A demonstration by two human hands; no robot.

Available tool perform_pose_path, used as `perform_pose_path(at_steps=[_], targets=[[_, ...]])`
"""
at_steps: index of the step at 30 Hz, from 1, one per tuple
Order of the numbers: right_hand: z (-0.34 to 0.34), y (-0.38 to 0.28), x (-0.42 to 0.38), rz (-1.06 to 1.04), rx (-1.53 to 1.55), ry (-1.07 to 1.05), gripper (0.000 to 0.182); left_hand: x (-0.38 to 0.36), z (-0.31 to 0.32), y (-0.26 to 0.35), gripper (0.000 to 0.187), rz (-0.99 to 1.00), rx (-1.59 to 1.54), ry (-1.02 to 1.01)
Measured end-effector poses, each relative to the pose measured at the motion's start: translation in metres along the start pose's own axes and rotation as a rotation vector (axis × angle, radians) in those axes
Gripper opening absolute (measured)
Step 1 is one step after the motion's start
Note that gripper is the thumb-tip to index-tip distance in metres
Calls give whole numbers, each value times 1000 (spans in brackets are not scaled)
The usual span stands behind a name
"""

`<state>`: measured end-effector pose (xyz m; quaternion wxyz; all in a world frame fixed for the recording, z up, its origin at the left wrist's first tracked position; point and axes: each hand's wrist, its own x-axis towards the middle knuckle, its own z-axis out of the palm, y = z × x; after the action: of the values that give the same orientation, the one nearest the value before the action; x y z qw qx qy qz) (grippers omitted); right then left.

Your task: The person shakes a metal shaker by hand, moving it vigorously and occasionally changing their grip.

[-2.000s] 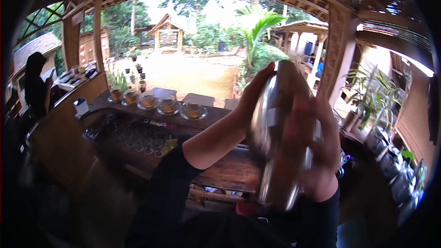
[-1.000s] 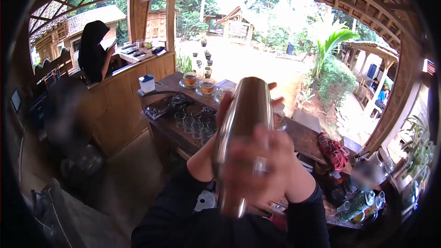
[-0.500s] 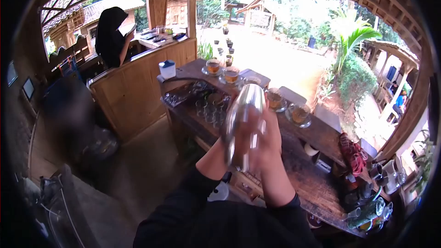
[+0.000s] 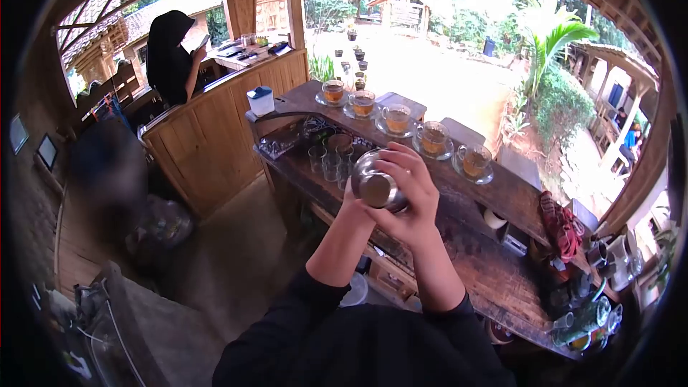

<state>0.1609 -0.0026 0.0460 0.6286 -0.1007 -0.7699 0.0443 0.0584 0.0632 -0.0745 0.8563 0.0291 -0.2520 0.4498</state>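
A shiny metal cocktail shaker is held up in front of me above the wooden counter, one round end facing me. My right hand is wrapped round its right side, fingers across the top. From the left and below, my left hand grips it too, with most of its fingers hidden behind the metal. Beyond the shaker, several glass cups of amber drink stand on saucers along the raised shelf, among them a middle cup and a right-hand cup. Clear drinking glasses stand on the lower counter behind the shaker.
A blue-lidded container sits at the shelf's left end. At right lie a red cloth and green glassware. A person in black stands behind the wooden partition, holding something pale. A blurred shape is at left.
The shaker has swung from nearly upright, smeared by motion, to pointing its end at me, slightly lower. Both hands turned with it and kept hold. The row of cups is now less covered.
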Motion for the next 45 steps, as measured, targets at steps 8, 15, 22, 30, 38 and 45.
perform_pose_path(at_steps=[8, 15, 22, 30, 38, 45], targets=[[-27, -78, -2, -365, -3, 282, 35, 2, 124, -57, 62, 407, 799, 203], [5, -10, -18, -34, -123, 166, 48, -28, 66, -49, 61, -326, -284, -96], [9, -42, -13, -724, 22, 338, 51, -18, 92, -51, 48, -247, 0, -115], [-3, -14, -19, 124, -39, 198, 51, -11, 43, -55, 44, 225, 523, 129], [48, 16, -99, -486, 187, 705, 26, -24, 115, -71, 57, 19, 573, 110], [-3, -32, -20, 0, 130, 144, 49, -29, 80, -45, 61, 71, 188, 191]])
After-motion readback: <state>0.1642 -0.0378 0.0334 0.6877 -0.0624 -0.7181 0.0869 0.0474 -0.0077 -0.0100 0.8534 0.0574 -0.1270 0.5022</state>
